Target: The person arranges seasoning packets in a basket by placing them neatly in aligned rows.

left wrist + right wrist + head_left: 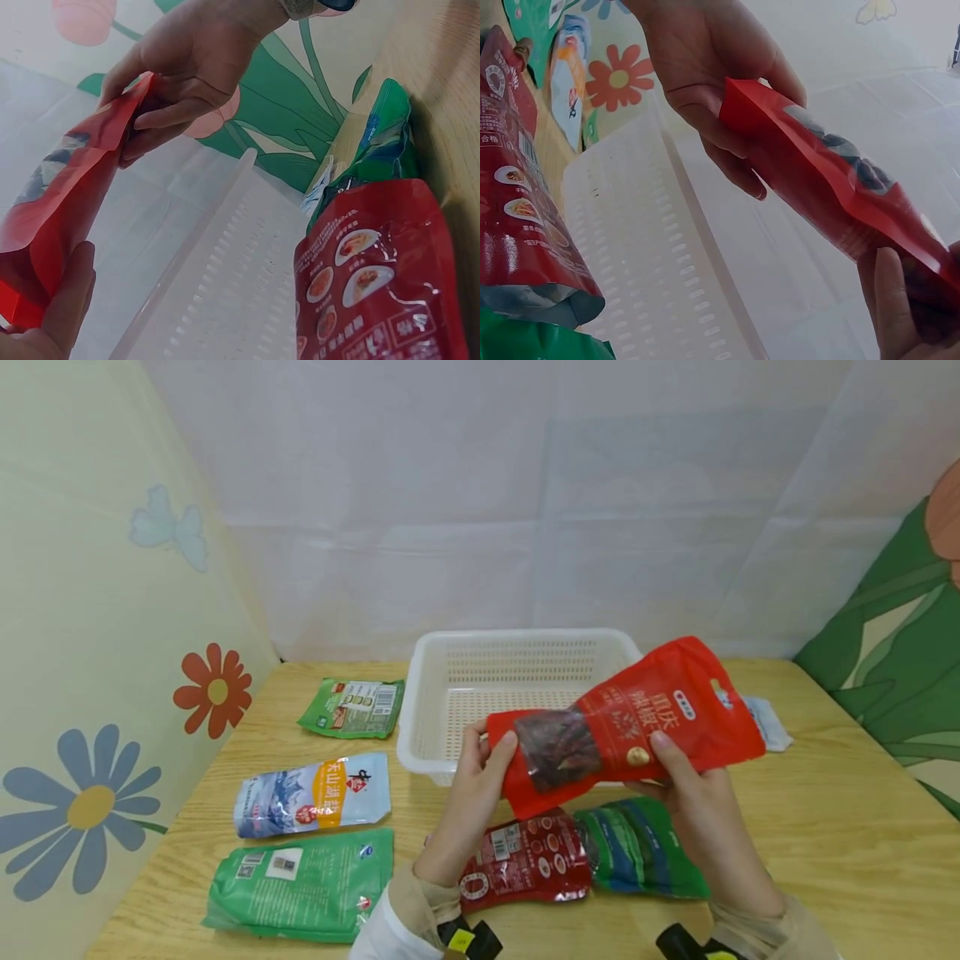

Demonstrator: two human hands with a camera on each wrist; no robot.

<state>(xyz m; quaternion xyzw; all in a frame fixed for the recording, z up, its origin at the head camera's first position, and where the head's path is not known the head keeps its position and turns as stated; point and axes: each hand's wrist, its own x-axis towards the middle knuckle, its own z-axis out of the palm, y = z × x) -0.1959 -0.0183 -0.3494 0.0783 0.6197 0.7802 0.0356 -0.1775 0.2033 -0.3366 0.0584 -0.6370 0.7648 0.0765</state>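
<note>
Both hands hold a red bag of dried chilies [558, 747], tilted, above the front edge of a white plastic basket [517, 697]. The left hand [480, 789] grips its lower left end, thumb on the front beside the clear window. Toward the other end, the right hand [701, 810] pinches it with the thumb on top. In the right wrist view the left hand [720, 82] has its fingers under the red bag [802, 172]. Below the hands lie a dark red pouch [528, 860] and a green-and-blue bag [637, 847], side by side.
Left of the basket, a small green packet [356, 707], a blue-and-white pouch [315, 795] and a larger green bag [303, 885] lie on the wooden table [847, 827]. A pale packet [768, 724] shows behind the red bag at right. A white sheet [450, 527] hangs behind.
</note>
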